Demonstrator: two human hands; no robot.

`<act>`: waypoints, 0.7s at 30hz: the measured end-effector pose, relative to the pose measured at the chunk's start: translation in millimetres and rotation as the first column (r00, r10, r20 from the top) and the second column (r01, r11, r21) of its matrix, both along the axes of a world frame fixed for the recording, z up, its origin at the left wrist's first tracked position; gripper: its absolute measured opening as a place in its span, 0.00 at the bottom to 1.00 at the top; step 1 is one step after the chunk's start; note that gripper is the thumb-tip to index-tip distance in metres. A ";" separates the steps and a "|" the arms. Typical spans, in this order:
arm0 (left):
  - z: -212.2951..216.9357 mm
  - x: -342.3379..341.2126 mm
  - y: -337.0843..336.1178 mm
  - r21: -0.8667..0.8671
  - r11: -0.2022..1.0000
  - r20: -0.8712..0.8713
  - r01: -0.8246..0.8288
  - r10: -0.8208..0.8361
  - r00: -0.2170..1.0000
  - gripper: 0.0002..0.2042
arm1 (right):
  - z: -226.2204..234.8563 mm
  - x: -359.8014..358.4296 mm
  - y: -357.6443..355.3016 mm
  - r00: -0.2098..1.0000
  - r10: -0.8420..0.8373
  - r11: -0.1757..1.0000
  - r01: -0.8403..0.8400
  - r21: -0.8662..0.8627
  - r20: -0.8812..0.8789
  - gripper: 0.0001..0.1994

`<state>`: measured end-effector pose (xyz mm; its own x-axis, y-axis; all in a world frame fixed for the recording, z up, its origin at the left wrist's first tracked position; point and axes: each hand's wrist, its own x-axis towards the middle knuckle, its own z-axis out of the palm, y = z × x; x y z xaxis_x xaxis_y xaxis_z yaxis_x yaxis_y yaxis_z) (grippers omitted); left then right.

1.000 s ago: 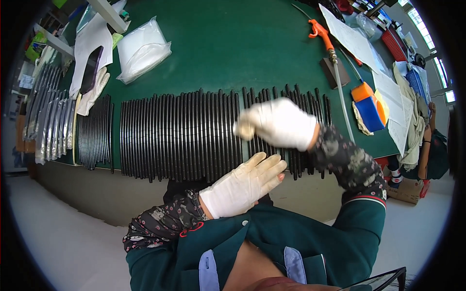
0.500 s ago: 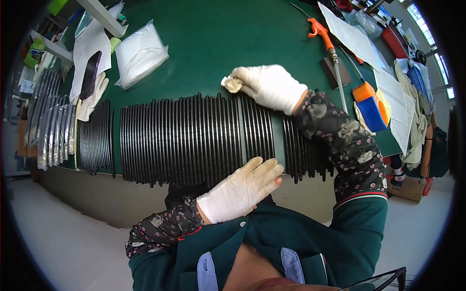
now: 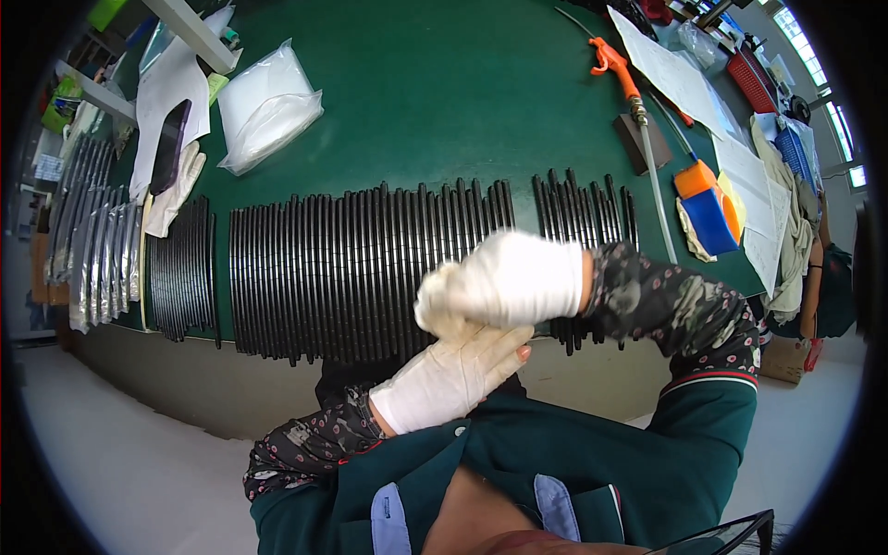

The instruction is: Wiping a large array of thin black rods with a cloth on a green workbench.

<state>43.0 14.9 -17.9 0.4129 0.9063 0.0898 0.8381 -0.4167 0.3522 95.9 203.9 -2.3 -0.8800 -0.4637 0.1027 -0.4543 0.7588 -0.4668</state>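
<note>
White-gloved right hand [image 3: 507, 280] curled over slim glossy black rods [image 3: 343, 268] on green tabletop [image 3: 398, 102]; blurred, can't tell what it holds. White-gloved left hand [image 3: 450, 373] flat, gripping nothing. Uneven sideways pressure could roll rods apart.

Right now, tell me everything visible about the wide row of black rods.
The wide row of black rods lies on the green table: slim, glossy, side by side, ends uneven, running front to back. A gap parts it from the smaller row at right. The right hand hides its near right part; contact is unclear.
</note>
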 end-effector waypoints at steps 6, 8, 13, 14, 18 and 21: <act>6.4 -3.5 3.2 0.031 0.999 0.024 0.009 -0.009 1.000 0.38 | -4.0 -48.9 64.5 0.818 -0.514 0.815 0.559 0.149 -0.258 0.11; 18.4 -6.8 7.6 -0.004 1.000 0.070 0.017 -0.017 0.997 0.38 | 19.0 -34.8 65.5 0.679 -0.642 0.727 0.687 0.000 -0.356 0.09; 47.9 13.3 40.3 0.044 0.998 0.133 0.047 -0.052 0.990 0.37 | 46.9 2.9 75.8 0.535 -0.825 0.565 0.767 -0.305 -0.183 0.12; 48.5 22.2 50.4 0.073 0.995 0.121 0.063 -0.072 0.990 0.37 | 45.3 5.8 78.2 0.501 -0.833 0.553 0.761 -0.340 -0.234 0.14; 11.9 37.0 80.2 0.112 0.994 0.157 -0.007 -0.011 0.987 0.37 | 32.6 18.4 89.5 0.464 -0.867 0.498 0.780 -0.379 -0.184 0.16; 2.4 31.1 69.6 0.059 0.998 0.105 -0.008 0.002 0.995 0.38 | 26.0 29.7 92.0 0.470 -0.861 0.508 0.797 -0.328 -0.192 0.16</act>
